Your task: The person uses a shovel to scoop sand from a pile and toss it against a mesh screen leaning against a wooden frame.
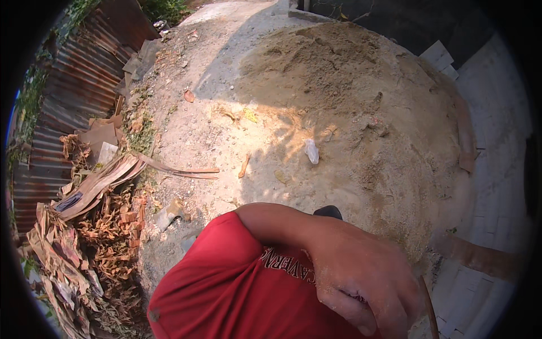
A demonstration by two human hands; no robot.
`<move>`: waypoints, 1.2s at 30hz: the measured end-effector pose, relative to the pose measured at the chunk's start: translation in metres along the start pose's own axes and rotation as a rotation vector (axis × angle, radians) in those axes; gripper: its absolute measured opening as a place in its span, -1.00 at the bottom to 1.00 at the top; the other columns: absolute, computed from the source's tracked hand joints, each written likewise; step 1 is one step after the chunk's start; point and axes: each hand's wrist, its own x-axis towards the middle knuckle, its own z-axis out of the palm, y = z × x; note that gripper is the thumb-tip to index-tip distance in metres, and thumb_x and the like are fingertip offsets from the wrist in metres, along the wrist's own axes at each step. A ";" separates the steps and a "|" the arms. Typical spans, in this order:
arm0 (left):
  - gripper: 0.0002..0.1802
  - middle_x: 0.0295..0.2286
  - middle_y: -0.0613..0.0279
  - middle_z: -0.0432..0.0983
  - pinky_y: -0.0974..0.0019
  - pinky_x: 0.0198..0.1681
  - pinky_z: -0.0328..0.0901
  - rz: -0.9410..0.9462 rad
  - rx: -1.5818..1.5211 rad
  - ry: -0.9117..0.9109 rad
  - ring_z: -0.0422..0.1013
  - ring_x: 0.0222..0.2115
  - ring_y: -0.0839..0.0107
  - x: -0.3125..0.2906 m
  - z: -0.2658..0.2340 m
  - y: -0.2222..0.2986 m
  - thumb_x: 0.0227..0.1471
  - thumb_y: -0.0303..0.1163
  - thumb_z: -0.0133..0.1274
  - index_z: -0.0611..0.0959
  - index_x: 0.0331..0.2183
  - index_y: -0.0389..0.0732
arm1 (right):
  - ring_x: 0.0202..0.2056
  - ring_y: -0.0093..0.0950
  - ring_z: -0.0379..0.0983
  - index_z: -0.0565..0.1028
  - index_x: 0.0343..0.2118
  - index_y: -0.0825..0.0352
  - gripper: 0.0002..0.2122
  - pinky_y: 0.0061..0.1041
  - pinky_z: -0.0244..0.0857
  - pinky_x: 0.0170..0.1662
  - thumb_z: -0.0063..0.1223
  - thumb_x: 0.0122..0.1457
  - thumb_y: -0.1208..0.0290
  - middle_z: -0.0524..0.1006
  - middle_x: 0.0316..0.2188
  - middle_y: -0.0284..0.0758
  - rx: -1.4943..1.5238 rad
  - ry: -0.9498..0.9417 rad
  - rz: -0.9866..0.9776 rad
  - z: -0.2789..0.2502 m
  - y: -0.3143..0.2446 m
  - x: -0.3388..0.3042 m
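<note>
My left hand (370, 277) reaches across my chest from the red sleeve (209, 254). Its back faces up with grains of sand on the skin. The fingers curl downward and the thumb lies close to them, so the hand looks closed; whatever it grips is hidden beneath it. Just past the fingers, a thin brown stick-like thing (430, 308) runs down to the lower edge; I cannot tell whether the hand holds it. My right hand is out of the picture. A dark rounded tip (328, 212) shows beyond my forearm.
Ahead lies a pile of damp sand (322, 62), with a crumpled clear plastic bag (311, 151) on the sandy ground. Dry leaves (110, 248) and bark-like strips (107, 181) lie along a rusty corrugated sheet (73, 107) at left. A grey block wall (497, 152) stands at right.
</note>
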 end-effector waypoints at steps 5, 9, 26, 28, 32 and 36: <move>-0.61 -0.38 0.11 0.50 0.24 -0.43 0.25 -0.292 0.351 0.298 0.38 -0.55 0.22 -0.049 -0.064 0.074 0.09 -0.29 -0.04 0.48 -0.07 -0.26 | -0.58 -0.34 0.38 0.44 -0.56 0.47 -0.72 -0.32 0.26 -0.46 0.05 -0.01 0.28 0.44 -0.67 -0.25 0.011 -0.244 0.156 0.057 0.009 0.101; -0.68 -0.44 0.16 0.51 0.32 -0.52 0.21 -0.264 0.375 0.377 0.37 -0.60 0.35 -0.057 -0.133 0.140 0.12 -0.15 -0.07 0.56 -0.14 -0.08 | -0.54 -0.32 0.43 0.47 -0.50 0.51 -0.69 -0.29 0.30 -0.40 0.04 -0.04 0.25 0.47 -0.64 -0.19 0.212 -0.252 0.345 0.126 -0.059 0.172; -0.70 -0.46 0.03 0.55 0.28 -0.27 0.32 -2.094 0.939 1.193 0.47 -0.38 0.25 -0.587 -0.302 0.211 -0.02 -0.20 0.01 0.64 -0.42 -0.24 | -0.72 -0.73 0.20 0.38 -0.45 0.33 -0.75 -0.73 0.16 -0.67 0.04 0.15 0.23 0.24 -0.76 -0.56 1.359 -0.206 0.022 0.017 -0.622 0.239; -0.73 -0.46 0.07 0.55 0.27 -0.33 0.33 -2.240 0.605 1.599 0.47 -0.40 0.30 -0.603 -0.286 0.247 -0.01 -0.24 0.00 0.64 -0.38 -0.23 | -0.75 -0.76 0.17 0.38 -0.44 0.32 -0.73 -0.75 0.12 -0.71 0.02 0.16 0.18 0.23 -0.77 -0.59 1.381 -0.355 0.045 0.035 -0.639 0.236; -0.75 -0.41 0.12 0.54 0.32 -0.42 0.32 -2.282 0.253 1.929 0.45 -0.45 0.34 -0.614 -0.293 0.321 0.00 -0.28 -0.01 0.59 -0.31 -0.22 | -0.77 -0.74 0.16 0.36 -0.48 0.25 -0.71 -0.71 0.12 -0.73 0.01 0.15 0.11 0.24 -0.76 -0.57 1.185 -0.436 0.079 0.130 -0.675 0.222; -0.74 -0.37 0.17 0.52 0.38 -0.52 0.32 -2.214 0.243 1.897 0.43 -0.49 0.39 -0.642 -0.381 0.365 0.01 -0.32 -0.02 0.55 -0.24 -0.22 | -0.75 -0.71 0.19 0.34 -0.48 0.21 -0.73 -0.65 0.16 -0.71 0.04 0.14 0.12 0.26 -0.73 -0.53 0.917 -0.332 -0.003 0.248 -0.737 0.206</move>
